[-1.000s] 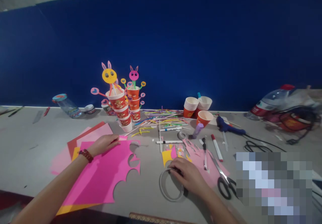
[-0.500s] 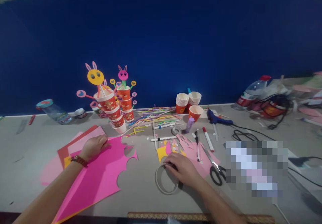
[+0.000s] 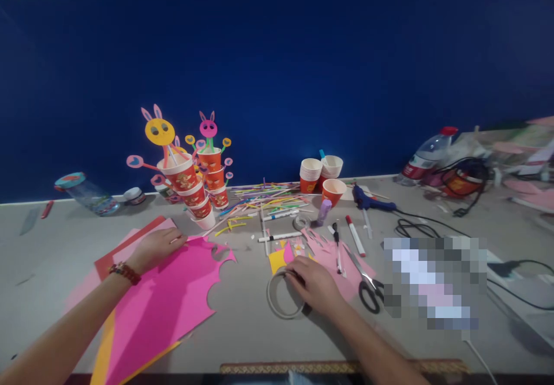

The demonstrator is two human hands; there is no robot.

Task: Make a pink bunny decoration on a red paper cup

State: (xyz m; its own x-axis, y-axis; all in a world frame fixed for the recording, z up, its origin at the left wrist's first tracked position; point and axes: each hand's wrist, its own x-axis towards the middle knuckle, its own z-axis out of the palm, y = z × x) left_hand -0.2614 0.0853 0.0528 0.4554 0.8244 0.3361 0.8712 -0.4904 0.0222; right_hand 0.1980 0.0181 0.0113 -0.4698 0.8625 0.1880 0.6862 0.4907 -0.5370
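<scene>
My left hand rests on the top edge of a magenta paper sheet with round cut-outs along its right side; its fingers look pressed together, and what they grip, if anything, is hidden. Pink, red and yellow sheets lie under it. At the centre front, my right hand is closed on the rim of a thin pale ring, tilted against the table. Just behind the ring is a yellow paper scrap. Pink paper scraps and black-handled scissors lie to the right of my right hand.
Decorated cup towers stand at the back left, beside scattered coloured sticks. Stacked cups, a purple glue stick, markers and a blue glue gun with its cord are behind right. Bottles lie at both sides.
The magenta sheet has turned slightly and shifted right under my left hand, showing more yellow paper at its lower left. My right hand still has the ring. The view has shifted slightly.
</scene>
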